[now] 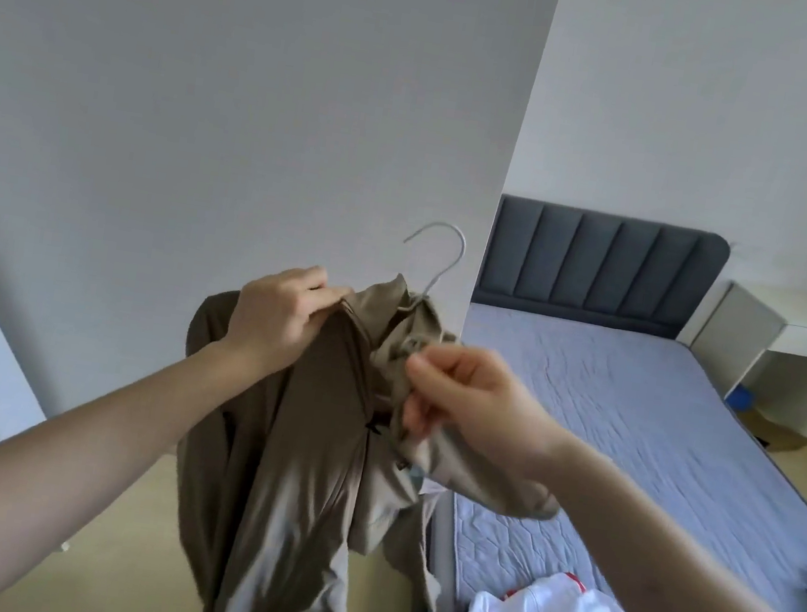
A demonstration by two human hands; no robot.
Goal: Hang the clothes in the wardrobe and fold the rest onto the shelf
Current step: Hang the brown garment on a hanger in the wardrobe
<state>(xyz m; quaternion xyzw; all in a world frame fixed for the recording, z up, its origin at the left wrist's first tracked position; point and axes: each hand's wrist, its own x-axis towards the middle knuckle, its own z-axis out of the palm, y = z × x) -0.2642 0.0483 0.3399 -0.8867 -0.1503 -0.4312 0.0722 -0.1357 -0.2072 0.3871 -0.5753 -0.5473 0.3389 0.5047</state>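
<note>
The jacket (298,446) looks light, limp and slippery on its hanger (436,263); left hand (281,312) grips the shoulder, right hand (461,397) pinches the collar; best held there.

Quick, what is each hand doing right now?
Left hand: fingers grip the brown jacket near its collar.
Right hand: fingers pinch the jacket's other front edge.

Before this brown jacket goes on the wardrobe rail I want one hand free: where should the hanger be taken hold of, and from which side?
Probably grip the hanger at its bare wire neck, just above the collar of the brown jacket. Come from above and the right, where the right hand already pinches fabric. The hook stands upright and exposed; the shoulders are buried in cloth. The left hand grips the collar meanwhile.
</note>
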